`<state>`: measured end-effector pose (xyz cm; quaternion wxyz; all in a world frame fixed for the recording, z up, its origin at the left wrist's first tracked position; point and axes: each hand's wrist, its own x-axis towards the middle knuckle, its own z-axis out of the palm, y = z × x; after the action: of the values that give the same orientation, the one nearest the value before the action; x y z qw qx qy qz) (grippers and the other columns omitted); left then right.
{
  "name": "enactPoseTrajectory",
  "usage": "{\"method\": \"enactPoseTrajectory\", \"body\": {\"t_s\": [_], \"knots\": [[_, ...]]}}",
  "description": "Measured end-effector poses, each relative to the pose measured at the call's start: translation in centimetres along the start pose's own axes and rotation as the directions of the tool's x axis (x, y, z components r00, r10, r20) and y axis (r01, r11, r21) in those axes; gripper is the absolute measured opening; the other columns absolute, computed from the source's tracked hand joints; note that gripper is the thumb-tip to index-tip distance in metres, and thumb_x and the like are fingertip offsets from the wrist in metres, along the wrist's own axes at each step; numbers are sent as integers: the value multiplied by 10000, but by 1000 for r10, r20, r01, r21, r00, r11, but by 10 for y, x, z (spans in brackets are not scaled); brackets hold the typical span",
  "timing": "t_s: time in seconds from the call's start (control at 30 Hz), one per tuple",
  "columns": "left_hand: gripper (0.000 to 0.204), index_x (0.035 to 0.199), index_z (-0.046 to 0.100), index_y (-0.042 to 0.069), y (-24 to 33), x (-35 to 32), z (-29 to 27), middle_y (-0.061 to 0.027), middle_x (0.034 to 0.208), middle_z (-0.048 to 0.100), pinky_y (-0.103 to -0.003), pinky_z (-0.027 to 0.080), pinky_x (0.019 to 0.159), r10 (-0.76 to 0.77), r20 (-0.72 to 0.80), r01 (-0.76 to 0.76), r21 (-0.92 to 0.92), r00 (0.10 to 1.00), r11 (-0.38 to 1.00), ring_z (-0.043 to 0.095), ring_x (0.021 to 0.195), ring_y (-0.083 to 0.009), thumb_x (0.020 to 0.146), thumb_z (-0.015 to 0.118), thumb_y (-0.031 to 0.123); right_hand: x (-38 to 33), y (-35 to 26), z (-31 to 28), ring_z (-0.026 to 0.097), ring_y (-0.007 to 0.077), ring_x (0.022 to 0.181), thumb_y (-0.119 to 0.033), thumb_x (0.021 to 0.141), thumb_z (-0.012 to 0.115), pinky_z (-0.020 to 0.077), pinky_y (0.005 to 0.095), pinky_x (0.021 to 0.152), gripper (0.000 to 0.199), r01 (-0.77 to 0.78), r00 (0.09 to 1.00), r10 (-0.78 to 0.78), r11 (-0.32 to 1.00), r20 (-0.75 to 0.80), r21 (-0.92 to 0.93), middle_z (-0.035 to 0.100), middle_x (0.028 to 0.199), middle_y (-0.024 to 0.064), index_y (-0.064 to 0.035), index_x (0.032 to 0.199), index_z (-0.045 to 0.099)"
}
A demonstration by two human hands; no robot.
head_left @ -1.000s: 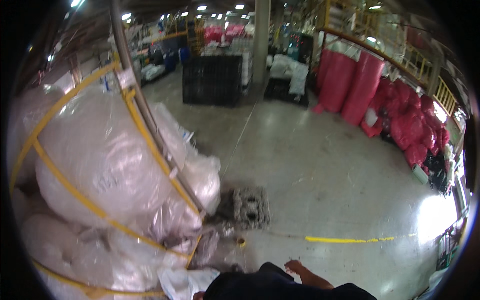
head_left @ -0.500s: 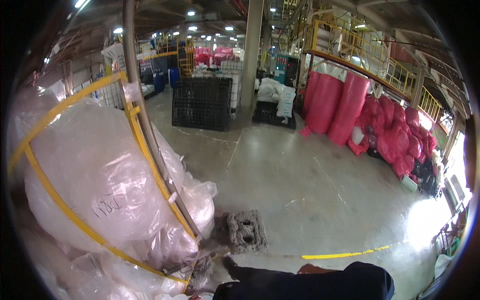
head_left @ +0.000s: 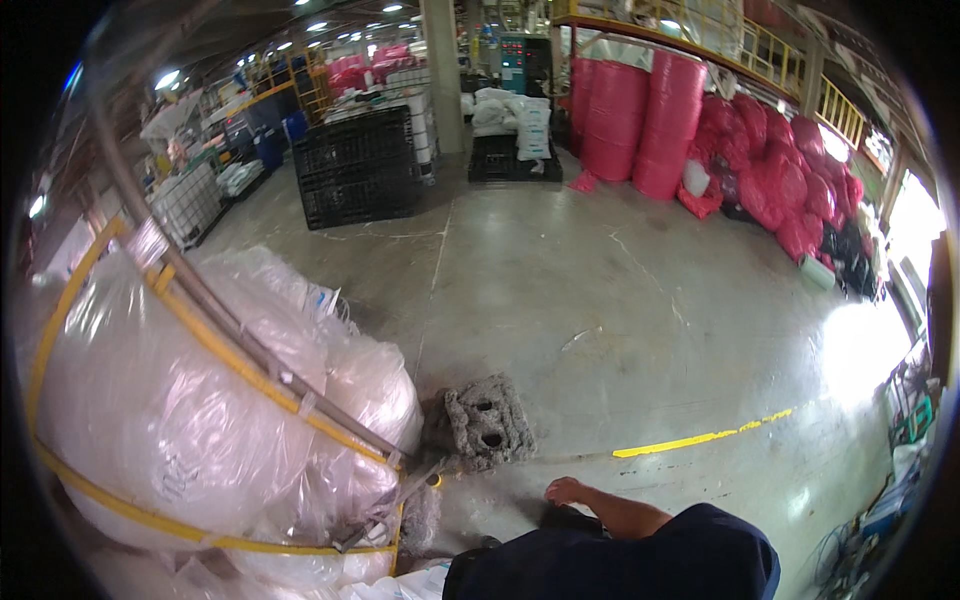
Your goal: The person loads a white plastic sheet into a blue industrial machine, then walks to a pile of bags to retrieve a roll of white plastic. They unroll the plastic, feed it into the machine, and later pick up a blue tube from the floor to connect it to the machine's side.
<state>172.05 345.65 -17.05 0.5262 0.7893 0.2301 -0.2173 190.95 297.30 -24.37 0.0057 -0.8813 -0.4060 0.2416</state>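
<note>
My right hand (head_left: 567, 491) hangs over the grey floor, its bare forearm coming out of a dark navy sleeve. Its fingers look loosely curled, and nothing shows in them. My left hand is out of view. Nearest to the right hand is a rough grey block (head_left: 488, 425) with two dark holes, lying on the floor ahead and to the left; the hand does not touch it. Large clear plastic bags (head_left: 190, 400) with pale contents fill the left side, inside a yellow-edged frame (head_left: 215, 543). A metal bar (head_left: 250, 345) slants along this frame.
Black pallets (head_left: 357, 165) stand upright ahead on the left, near a column (head_left: 442, 75). White sacks (head_left: 505, 112) lie on another black pallet. Pink wrapped rolls (head_left: 615, 120) and pink bags (head_left: 780, 190) line the far right. A yellow line (head_left: 690, 443) marks the floor.
The view has tilted down and rolled, so the far objects sit higher and the frame leans more to the left. My right hand and forearm have come into fuller view.
</note>
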Motion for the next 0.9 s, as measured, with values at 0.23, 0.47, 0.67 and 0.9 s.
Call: {"method": "enactPoseTrajectory", "body": {"t_s": [0.23, 0.47, 0.67, 0.9], "knots": [[146, 973, 608, 77, 123, 67, 86, -78, 876, 644, -330, 504, 684, 1, 152, -25, 150, 988, 988, 621, 782, -197, 867, 642, 172, -123, 8, 108, 672, 183, 825, -235, 818, 649, 532, 332, 713, 163, -228, 923, 356, 812, -147, 538, 715, 901, 14, -186, 958, 716], [122, 911, 598, 79, 288, 148, 201, -74, 820, 629, -333, 489, 642, 22, 235, -92, 294, 972, 951, 608, 733, -195, 873, 637, 188, -306, 81, 214, 611, 158, 641, -168, 902, 551, 493, 324, 541, 101, -615, 561, 733, 58, 385, 786, 631, 735, 32, -104, 864, 620], [130, 858, 589, 81, 421, 206, 371, -70, 772, 616, -335, 476, 606, 84, 374, -207, 302, 924, 931, 597, 690, -193, 878, 632, 201, -455, 125, 230, 690, 205, 791, -168, 903, 599, 534, 341, 612, 196, 83, 145, 791, -608, 594, 789, 685, 910, 81, -78, 1069, 651], [168, 796, 579, 83, 475, 204, 560, -66, 717, 600, -338, 461, 564, -78, 597, -252, 450, 798, 857, 584, 640, -191, 884, 627, 218, -474, 170, 180, 688, 207, 903, -234, 933, 583, 550, 326, 686, 294, 408, 184, 826, -558, 534, 723, 677, 1090, 97, -83, 1180, 631]]}}
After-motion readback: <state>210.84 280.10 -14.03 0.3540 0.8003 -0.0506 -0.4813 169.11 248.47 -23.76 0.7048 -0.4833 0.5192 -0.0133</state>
